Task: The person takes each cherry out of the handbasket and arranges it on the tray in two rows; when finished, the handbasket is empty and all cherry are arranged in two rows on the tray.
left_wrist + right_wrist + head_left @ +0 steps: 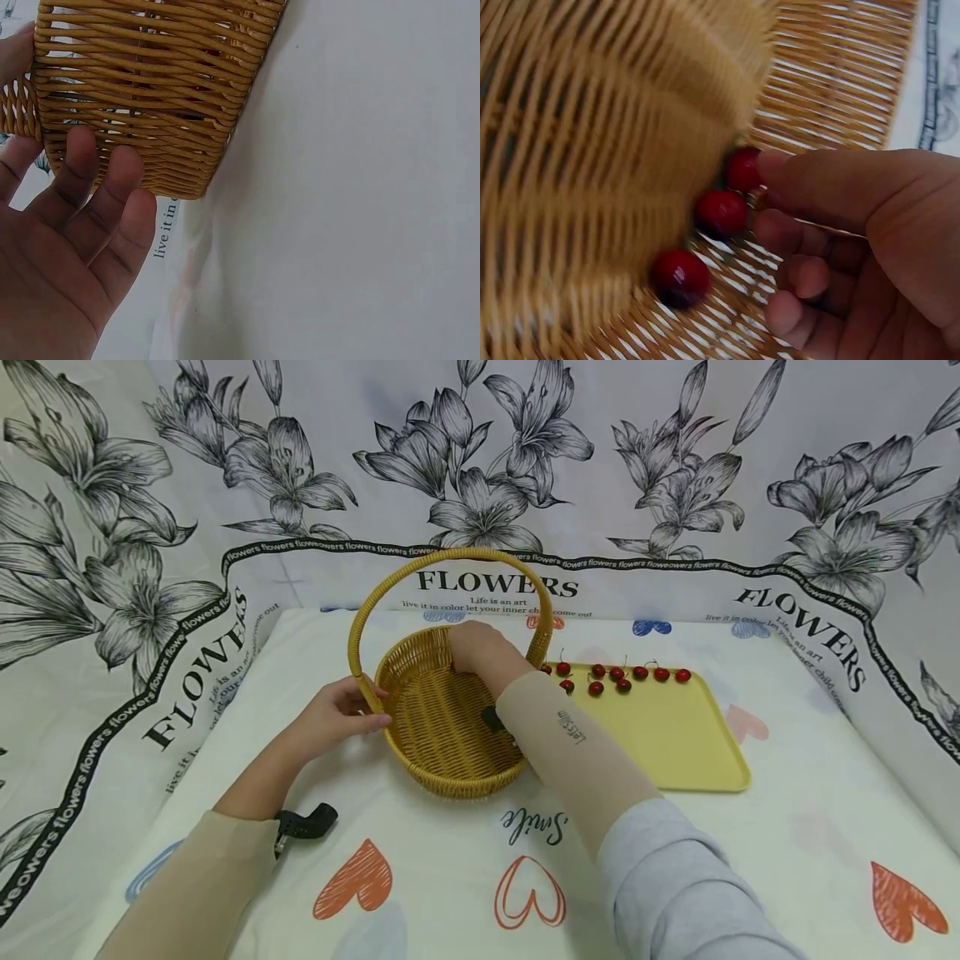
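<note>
A woven yellow-brown basket (457, 787) with a tall arched handle (362, 618) stands on the cloth. My left hand (337, 714) holds it at the handle's left base, thumb and index finger on the wicker; the other fingers lie along the outer wall in the left wrist view. Inside the far right of the basket is my right hand (483, 652), fingertips hidden from the head view. The right wrist view has its thumb and index fingertip pinching a red cherry (742, 169). Two more cherries, a middle one (721, 214) and a lower one (680, 278), lie beside it against the weave.
A yellow tray (675, 743) sits right of the basket, partly behind my right forearm. Several red cherries with stems (623, 685) line its far side. The white cloth (442, 868) carries printed hearts and lettering; a flower-printed curtain (480, 460) rises behind.
</note>
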Available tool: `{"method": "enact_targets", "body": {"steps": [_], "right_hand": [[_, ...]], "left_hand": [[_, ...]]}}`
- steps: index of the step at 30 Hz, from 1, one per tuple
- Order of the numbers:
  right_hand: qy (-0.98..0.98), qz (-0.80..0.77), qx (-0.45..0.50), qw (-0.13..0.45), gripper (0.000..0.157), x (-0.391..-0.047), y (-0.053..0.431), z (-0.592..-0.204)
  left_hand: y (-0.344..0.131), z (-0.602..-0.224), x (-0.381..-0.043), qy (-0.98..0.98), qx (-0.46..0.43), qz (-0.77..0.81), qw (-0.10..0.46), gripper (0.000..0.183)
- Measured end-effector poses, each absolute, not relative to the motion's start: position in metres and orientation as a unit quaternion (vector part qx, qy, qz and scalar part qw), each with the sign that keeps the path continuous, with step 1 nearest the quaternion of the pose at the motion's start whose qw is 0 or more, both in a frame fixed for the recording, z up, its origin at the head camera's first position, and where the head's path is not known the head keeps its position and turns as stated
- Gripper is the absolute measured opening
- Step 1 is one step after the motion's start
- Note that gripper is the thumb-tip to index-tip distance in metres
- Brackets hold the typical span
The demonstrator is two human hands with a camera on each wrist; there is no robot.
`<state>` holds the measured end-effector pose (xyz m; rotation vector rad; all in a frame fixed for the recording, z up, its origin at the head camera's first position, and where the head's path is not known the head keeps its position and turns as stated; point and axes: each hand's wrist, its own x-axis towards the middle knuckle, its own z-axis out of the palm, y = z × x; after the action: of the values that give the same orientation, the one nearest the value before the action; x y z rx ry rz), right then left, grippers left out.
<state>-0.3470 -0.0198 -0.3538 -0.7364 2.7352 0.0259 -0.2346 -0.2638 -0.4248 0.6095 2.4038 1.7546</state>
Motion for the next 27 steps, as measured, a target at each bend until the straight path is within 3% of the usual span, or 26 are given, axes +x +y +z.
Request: {"method": "enact_targets", "body": {"steps": [12,20,24,27], "right_hand": [[0.95,0.02,-0.284,0.127,0.015,-0.35,-0.033,-0.371],[0.928,-0.039,-0.34,0.145,0.016,-0.319,-0.022,-0.321],[0.916,-0.108,-0.36,0.137,0.006,-0.3,0.004,-0.302],[0.909,-0.174,-0.356,0.131,0.017,-0.285,0.029,-0.299]], "left_hand": [[-0.263,-0.423,-0.235,0.8,0.188,0.567,0.055,0.035],[-0.263,-0.423,-0.234,0.793,0.201,0.573,0.047,0.032],[-0.263,-0.423,-0.234,0.794,0.2,0.572,0.05,0.034],[-0.264,-0.424,-0.234,0.795,0.202,0.57,0.05,0.034]]}}
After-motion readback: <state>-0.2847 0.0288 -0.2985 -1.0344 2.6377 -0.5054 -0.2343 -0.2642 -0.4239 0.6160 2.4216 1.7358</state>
